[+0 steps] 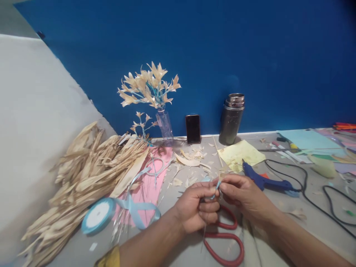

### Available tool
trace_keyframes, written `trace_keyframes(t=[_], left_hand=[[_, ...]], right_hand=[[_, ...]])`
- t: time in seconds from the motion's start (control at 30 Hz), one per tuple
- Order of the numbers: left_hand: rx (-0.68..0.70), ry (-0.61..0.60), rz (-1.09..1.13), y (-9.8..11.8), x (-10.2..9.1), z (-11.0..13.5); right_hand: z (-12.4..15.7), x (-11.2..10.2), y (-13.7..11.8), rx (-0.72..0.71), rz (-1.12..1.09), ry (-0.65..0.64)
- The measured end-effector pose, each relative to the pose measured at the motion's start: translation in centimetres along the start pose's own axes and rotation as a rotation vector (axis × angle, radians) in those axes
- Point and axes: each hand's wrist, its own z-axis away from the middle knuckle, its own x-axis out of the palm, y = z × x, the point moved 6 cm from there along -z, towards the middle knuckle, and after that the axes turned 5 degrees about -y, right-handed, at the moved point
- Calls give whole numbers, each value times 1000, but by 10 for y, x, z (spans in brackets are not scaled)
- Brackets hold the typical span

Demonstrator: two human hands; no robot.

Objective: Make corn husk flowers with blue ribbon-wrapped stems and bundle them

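Note:
My left hand (196, 204) is closed around a thin wire stem (204, 235), whose end sticks out below the fist. Between both sets of fingertips shows a narrow strip of light blue ribbon (217, 184) on the stem. My right hand (244, 193) pinches at the top of this strip, where a small pale piece of husk shows; the fingers partly hide it. Under the hands lie scissors with red handles (222, 235), their blades mostly hidden. A blue glue gun (267, 182) rests just beyond my right hand.
Dried husks (105, 170) are heaped at the left beside a blue ribbon spool (98, 216). Wires lie on pink paper (154, 185). Behind stand husk flowers (150, 83) in a clear bottle (164, 126), a phone (193, 129) and a metal flask (232, 120). A black cord (307, 193) runs right.

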Motion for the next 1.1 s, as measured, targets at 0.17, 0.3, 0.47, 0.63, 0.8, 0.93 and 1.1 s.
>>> trace_keyframes(t=[0.17,0.3,0.47,0.63,0.8,0.93,1.1], left_hand=[[1,57,-39,-2,-1,0],[144,232,-204,2,-7,2],[334,388,-572,15,-2,9],[363,427,-617,15,0,11],[320,411,-610,12,3,9],[315,448,-867,12,7,10],[454,567,-1311,14,13,15]], right_hand=[[0,-1,0,-8,-81,43],[1,-6,0,-7,-124,140],[2,-11,-1,-23,-66,231],[4,-12,-8,-70,96,296],[6,-12,-16,-78,264,339],[6,-11,-15,-75,284,357],[6,-11,-8,-65,261,376]])
